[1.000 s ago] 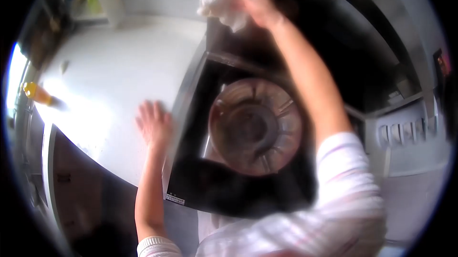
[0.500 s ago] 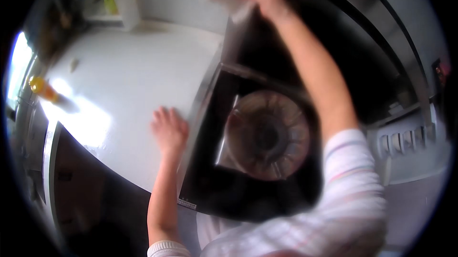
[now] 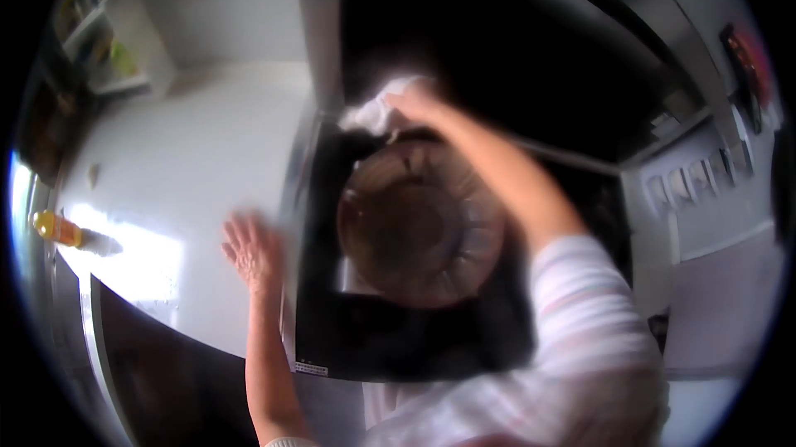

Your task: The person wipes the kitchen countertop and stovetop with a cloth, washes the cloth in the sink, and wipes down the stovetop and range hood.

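My right hand [image 3: 414, 104] is closed on a crumpled white cloth [image 3: 373, 115], at the back edge of the black stove top [image 3: 414, 339], just beyond a round, ribbed brownish burner piece [image 3: 423, 223]. Motion blurs the fingers, and the hand covers part of the cloth. My left hand [image 3: 251, 250] lies with spread fingers on the white counter [image 3: 199, 165], left of the stove's edge, and holds nothing.
A bottle with yellow-orange contents [image 3: 58, 229] stands at the counter's far left. A small shelf [image 3: 124, 49] is at the back left. Behind the stove rises a dark panel [image 3: 497, 57]. A rack with several slots [image 3: 692, 182] is at the right.
My right hand has come down with the cloth from the upper dark panel to the stove's back edge. My left hand stays on the counter, its fingers spread wider. The view has shifted.
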`<move>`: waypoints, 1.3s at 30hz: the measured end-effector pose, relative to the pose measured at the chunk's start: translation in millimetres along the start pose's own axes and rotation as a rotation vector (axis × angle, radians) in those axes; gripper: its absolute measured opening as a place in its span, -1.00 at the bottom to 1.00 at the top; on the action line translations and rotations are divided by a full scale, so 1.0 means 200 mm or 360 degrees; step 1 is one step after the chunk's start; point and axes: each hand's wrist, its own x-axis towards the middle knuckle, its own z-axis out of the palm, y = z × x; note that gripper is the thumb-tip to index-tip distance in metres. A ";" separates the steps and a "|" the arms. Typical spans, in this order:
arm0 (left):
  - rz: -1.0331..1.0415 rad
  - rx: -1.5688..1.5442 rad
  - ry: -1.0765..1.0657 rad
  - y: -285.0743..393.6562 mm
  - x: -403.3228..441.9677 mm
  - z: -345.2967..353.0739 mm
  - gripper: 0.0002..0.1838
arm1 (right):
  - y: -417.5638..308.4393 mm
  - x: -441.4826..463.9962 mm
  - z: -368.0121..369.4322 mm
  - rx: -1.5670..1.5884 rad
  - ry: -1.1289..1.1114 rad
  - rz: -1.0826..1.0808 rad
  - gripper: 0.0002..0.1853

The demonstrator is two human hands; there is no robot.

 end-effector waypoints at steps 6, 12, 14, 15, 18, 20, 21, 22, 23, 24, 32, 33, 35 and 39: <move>-0.0014 0.0129 -0.0042 0.03 -0.01 -0.02 -0.42 | 0.94 -0.48 -0.78 0.0339 0.0524 0.0195 -0.71; -0.0052 0.0298 -0.0092 0.02 0.01 0.04 -0.37 | 1.34 -1.02 -1.73 0.0722 0.1477 0.0608 -0.75; -0.0082 0.0357 -0.0114 0.04 0.02 0.04 -0.38 | 1.42 -1.06 -2.03 0.0826 0.1816 0.0326 -0.73; -0.0089 0.0397 -0.0117 0.04 0.02 0.05 -0.39 | 1.43 -1.05 -2.15 0.0808 0.1839 0.0229 -0.74; -0.0108 0.0476 -0.0127 0.02 0.03 0.06 -0.42 | 1.76 -0.87 -2.43 0.0949 0.1838 0.0303 -0.78; -0.0103 0.0510 -0.0105 0.00 0.03 0.10 -0.44 | 1.81 -0.79 -2.48 0.1045 0.1308 0.0065 -0.81; -0.0107 0.0513 -0.0116 0.02 0.03 0.07 -0.44 | 1.71 -0.88 -2.47 0.1054 0.0800 -0.0244 -0.82; -0.0117 0.0524 -0.0116 0.03 0.03 0.06 -0.44 | 1.68 -0.85 -2.44 0.1003 0.0763 -0.0214 -0.83; -0.0118 0.0523 -0.0117 0.02 0.03 0.07 -0.44 | 1.64 -0.82 -2.42 0.0951 0.0725 -0.0185 -0.84; -0.0109 0.0518 -0.0127 0.03 0.03 0.08 -0.44 | 1.67 -0.69 -2.39 0.0827 0.1150 0.0181 -0.86; -0.0098 0.0505 -0.0206 0.00 0.04 0.07 -0.37 | 0.53 -0.13 -1.58 0.1493 0.0987 -0.0098 -0.87; -0.0073 0.0488 -0.0173 0.01 0.03 0.06 -0.38 | 0.36 -0.03 -1.44 0.1445 0.0842 -0.0279 -0.89; -0.0041 0.0403 -0.0137 -0.01 0.03 0.07 -0.40 | 0.08 0.27 -1.20 0.1175 0.0728 -0.0056 -0.81; 0.0043 0.0260 -0.0069 -0.01 0.02 0.04 -0.39 | -0.20 0.56 -0.81 0.0546 0.0321 -0.0186 -0.82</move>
